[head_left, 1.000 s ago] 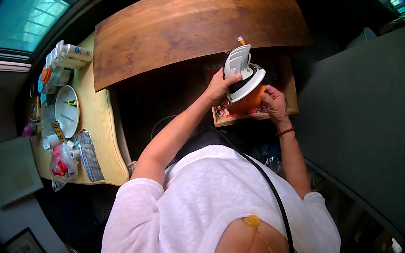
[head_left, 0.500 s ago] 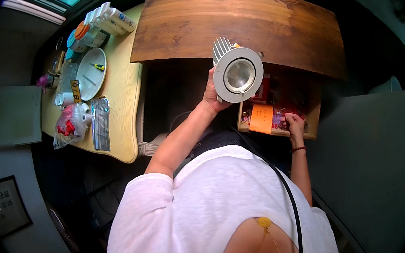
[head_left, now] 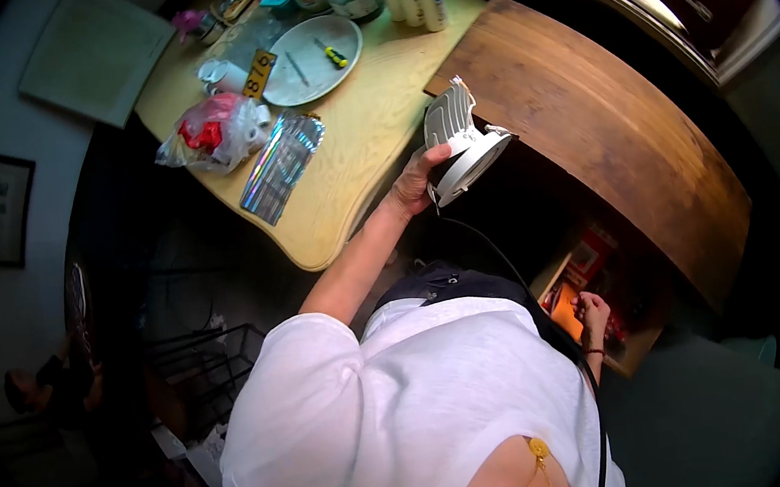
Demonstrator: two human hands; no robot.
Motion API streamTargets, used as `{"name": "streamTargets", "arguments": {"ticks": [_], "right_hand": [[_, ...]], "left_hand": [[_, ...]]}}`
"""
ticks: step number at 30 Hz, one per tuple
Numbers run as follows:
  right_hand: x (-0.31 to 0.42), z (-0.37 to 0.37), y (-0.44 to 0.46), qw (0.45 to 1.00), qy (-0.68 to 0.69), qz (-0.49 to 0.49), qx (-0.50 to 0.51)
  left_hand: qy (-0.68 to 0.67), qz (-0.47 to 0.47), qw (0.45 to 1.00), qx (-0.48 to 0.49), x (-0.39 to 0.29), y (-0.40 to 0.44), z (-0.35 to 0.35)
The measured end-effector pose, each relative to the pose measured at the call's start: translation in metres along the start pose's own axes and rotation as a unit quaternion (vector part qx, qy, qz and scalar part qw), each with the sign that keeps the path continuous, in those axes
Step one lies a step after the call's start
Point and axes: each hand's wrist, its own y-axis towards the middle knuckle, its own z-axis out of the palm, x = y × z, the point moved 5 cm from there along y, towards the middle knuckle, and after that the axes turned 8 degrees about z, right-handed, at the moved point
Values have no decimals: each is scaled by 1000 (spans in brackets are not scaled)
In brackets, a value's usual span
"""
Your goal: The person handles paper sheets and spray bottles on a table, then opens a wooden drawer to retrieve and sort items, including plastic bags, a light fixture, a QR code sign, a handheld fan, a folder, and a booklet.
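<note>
Left hand (head_left: pixel 417 181) curls firmly round a finned lamp (head_left: pixel 467 143), well apart from the right hand (head_left: pixel 592 314). That one is half-curled over the drawer (head_left: pixel 641 351); whether it holds anything, I cannot tell.

The round white light fixture (head_left: pixel 451 123) has smooth metal-looking fins, matt. The pale yellow wooden surface (head_left: pixel 364 141) carries a soft sheen; the long brown wooden surface (head_left: pixel 606 113) looks polished. Silvery striped sheets (head_left: pixel 285 164) gleam like foil, the clear plastic bag (head_left: pixel 230 146) is crinkled and glossy, and the orange sheet (head_left: pixel 565 308) resembles matt paper.
</note>
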Motion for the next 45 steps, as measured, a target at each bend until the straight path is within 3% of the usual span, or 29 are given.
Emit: {"name": "streamTargets", "arguments": {"ticks": [4, 8, 10, 11, 12, 18, 20, 21, 26, 32, 37, 38, 39, 40, 41, 45], "right_hand": [[-9, 27, 13, 998, -53, 3, 39], [-11, 50, 28, 985, -156, -40, 67], [1, 69, 22, 985, -153, -34, 68], [5, 74, 24, 981, -174, -42, 70], [8, 80, 26, 977, -194, -50, 71], [17, 108, 29, 985, -152, -39, 70], [15, 111, 29, 979, -185, -42, 80], [16, 112, 25, 979, -185, -43, 77], [25, 113, -1, 962, -263, -71, 16], [-31, 69, -20, 981, -190, -13, -47], [-91, 31, -60, 965, -240, 6, -105], [-94, 32, -77, 960, -253, 26, -121], [-94, 32, -91, 948, -283, -22, -144], [-119, 18, -88, 947, -279, 12, -157], [-157, -6, -76, 940, -288, -40, -179], [-143, 5, -94, 915, -306, -22, -262]], "left_hand": [[57, 28, 994, -87, -37, -18, -80], [209, 123, 950, -196, -84, -46, -139], [357, 165, 883, -255, -105, -58, -166], [482, 230, 798, -280, -116, -63, -176], [556, 209, 742, -310, -121, -71, -187], [563, 153, 714, -387, -123, -94, -239], [543, 210, 712, -393, -134, -86, -252], [526, 219, 728, -383, -143, -77, -256], [590, 209, 677, -387, -186, -7, -286], [659, 162, 618, -397, -204, 80, -347], [693, 83, 551, -457, -200, 124, -389], [702, 50, 547, -453, -202, 125, -378], [712, 44, 546, -440, -198, 129, -383], [719, 56, 530, -445, -192, 134, -388], [729, 57, 521, -441, -187, 142, -389], [754, 31, 498, -427, -180, 150, -379]]}}
